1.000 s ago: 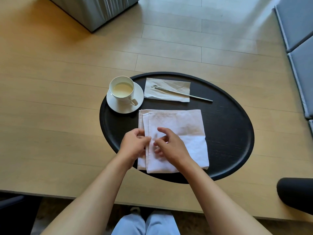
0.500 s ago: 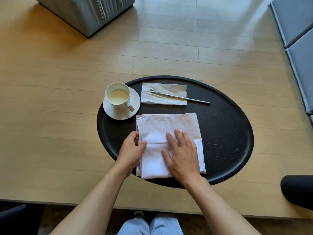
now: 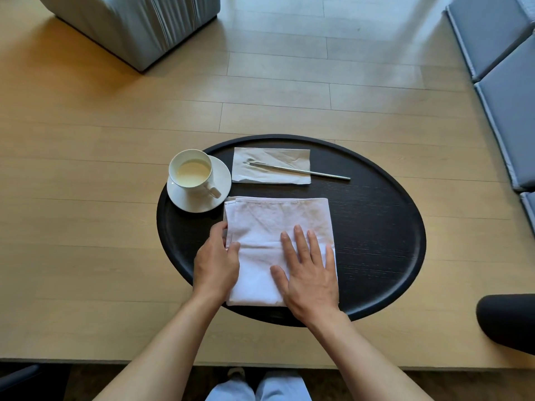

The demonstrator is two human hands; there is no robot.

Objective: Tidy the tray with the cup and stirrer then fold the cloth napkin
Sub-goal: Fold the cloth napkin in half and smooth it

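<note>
A black oval tray [image 3: 376, 227] lies on the wooden table. On its near half sits a folded white cloth napkin [image 3: 269, 221]. My left hand [image 3: 215, 261] pinches the napkin's left edge. Fingers spread, my right hand [image 3: 308, 273] presses flat on the napkin's lower right part. At the tray's far left a white cup [image 3: 191, 172] of pale drink stands on a white saucer [image 3: 223, 172]. A metal stirrer [image 3: 301, 170] lies across a paper napkin [image 3: 270, 176] at the tray's far side.
A grey upholstered block [image 3: 139, 24] stands at the far left. Grey-blue cushions [image 3: 503, 82] run along the right edge. A dark rounded object [image 3: 506, 322] juts in at the lower right. The table's near edge [image 3: 115, 361] is close to my knees.
My right hand went from pinching the napkin's middle to lying flat and spread on it. My left hand stays at the left edge. The napkin's layers now lie flatter.
</note>
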